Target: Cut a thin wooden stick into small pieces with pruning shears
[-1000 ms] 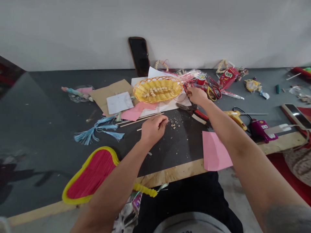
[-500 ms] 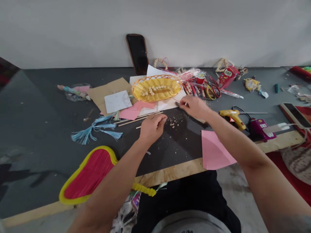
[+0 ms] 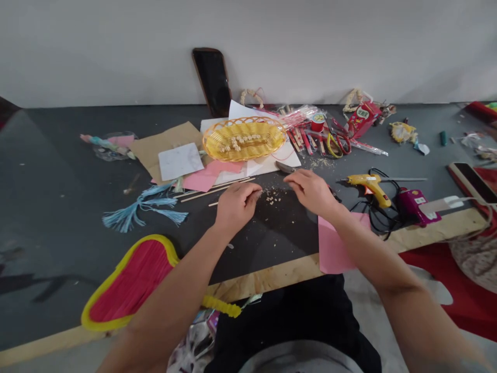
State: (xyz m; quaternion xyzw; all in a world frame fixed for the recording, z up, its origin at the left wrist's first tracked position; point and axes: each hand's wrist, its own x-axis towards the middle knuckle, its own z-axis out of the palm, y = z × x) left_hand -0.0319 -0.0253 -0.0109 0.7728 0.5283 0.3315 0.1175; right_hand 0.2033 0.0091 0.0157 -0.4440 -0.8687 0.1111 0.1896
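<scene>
My left hand (image 3: 237,204) is held low over the dark tabletop with thumb and fingers pinched; whatever sits between the fingertips is too small to name. Between my hands lies a scatter of tiny pale bits (image 3: 273,198). To their right, my right hand (image 3: 310,191) has its fingertips drawn together, their content hidden. Behind it a dark pointed metal tool (image 3: 285,167) lies partly covered by the hand, so its kind is unclear. A yellow woven basket (image 3: 217,150) holding small pale pieces (image 3: 243,141) stands beyond both hands. Thin wooden sticks (image 3: 205,194) lie beside my left hand.
Blue tassels (image 3: 143,207) and a red fan-like piece with yellow trim (image 3: 134,282) lie left. Pink paper (image 3: 336,248) overhangs the front edge. Rightward are scissors (image 3: 336,145), a yellow glue gun (image 3: 370,186) and a purple box (image 3: 417,206). A phone (image 3: 213,80) leans on the wall.
My right hand has come down and nearer to me, away from the dark tool's tip, toward the pale bits. My left hand stays pinched. The whole view has shifted slightly.
</scene>
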